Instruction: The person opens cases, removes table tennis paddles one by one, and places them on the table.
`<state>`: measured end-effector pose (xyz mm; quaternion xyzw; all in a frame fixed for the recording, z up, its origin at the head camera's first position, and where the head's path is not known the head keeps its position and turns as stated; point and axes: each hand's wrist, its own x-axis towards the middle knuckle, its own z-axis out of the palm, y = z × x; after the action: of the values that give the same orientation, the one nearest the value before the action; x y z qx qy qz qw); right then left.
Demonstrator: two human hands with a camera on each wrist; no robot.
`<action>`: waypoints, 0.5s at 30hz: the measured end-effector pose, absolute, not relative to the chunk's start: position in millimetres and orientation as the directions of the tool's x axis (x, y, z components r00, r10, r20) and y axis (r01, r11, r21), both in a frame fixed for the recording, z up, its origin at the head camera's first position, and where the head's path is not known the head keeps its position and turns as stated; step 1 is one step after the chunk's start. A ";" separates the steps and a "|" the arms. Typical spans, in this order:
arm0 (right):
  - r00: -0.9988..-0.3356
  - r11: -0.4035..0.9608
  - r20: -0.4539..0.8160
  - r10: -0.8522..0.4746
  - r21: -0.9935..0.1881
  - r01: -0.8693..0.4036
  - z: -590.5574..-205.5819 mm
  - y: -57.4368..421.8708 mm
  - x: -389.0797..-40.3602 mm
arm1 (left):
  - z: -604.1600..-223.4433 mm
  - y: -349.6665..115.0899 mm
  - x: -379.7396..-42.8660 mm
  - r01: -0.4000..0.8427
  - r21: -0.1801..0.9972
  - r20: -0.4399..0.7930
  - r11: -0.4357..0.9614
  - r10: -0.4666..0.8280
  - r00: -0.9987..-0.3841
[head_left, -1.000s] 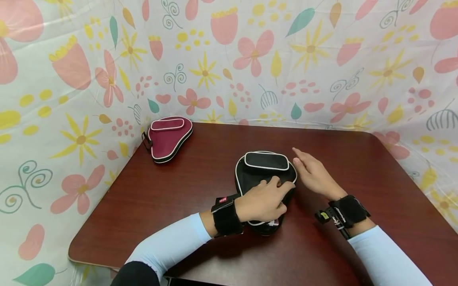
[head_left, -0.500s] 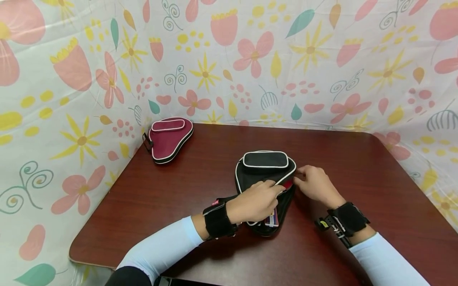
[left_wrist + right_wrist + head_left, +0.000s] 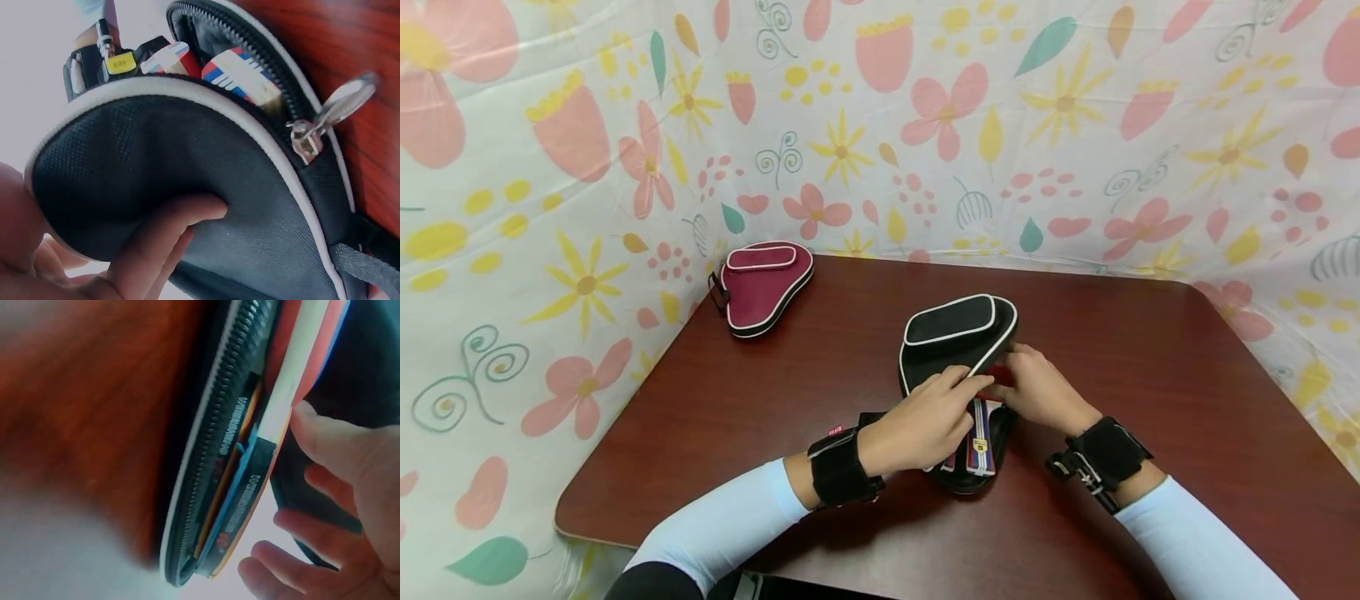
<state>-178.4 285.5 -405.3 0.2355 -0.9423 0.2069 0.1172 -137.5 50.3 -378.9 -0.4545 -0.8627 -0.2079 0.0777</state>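
A black paddle-shaped case (image 3: 947, 354) with white piping lies unzipped on the table, its front flap (image 3: 206, 156) raised. My left hand (image 3: 917, 421) pinches this flap at its rounded lower end, fingers across the black fabric. Inside are two table tennis paddles (image 3: 250, 487), one over the other; their striped handles (image 3: 981, 446) show at the near end. My right hand (image 3: 1045, 387) reaches in beneath the flap from the right. In the right wrist view its thumb (image 3: 325, 434) touches the upper paddle near its red rubber, while the other fingers stay spread apart from it.
A maroon case (image 3: 760, 287) of the same shape lies at the table's back left corner. A metal zip pull (image 3: 347, 100) sticks out at the black case's side. Patterned cloth (image 3: 880, 150) hangs behind the brown table (image 3: 1150, 350). A dark object (image 3: 812, 587) shows at the bottom edge.
The left hand has lifted the flap, and the case has opened to show the paddle handles. From beside the case, the right hand has moved left and in under the flap.
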 end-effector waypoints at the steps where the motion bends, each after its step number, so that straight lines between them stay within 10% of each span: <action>1: -0.854 0.788 0.308 -0.420 -0.342 -0.511 -404.7 284.8 -180.5 | -378.7 47.9 -136.4 0.816 0.295 0.335 0.497 0.746 -0.575; 15: -0.783 0.734 0.228 -0.578 -0.275 -0.621 -399.4 283.4 -194.0 | -372.4 5.5 -123.3 0.769 0.381 0.488 0.513 0.595 -0.638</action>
<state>-194.0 283.4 -399.4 0.3229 -0.9288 0.1702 0.0636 -123.3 5.5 -372.4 -0.3983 -0.8568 -0.2917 0.1491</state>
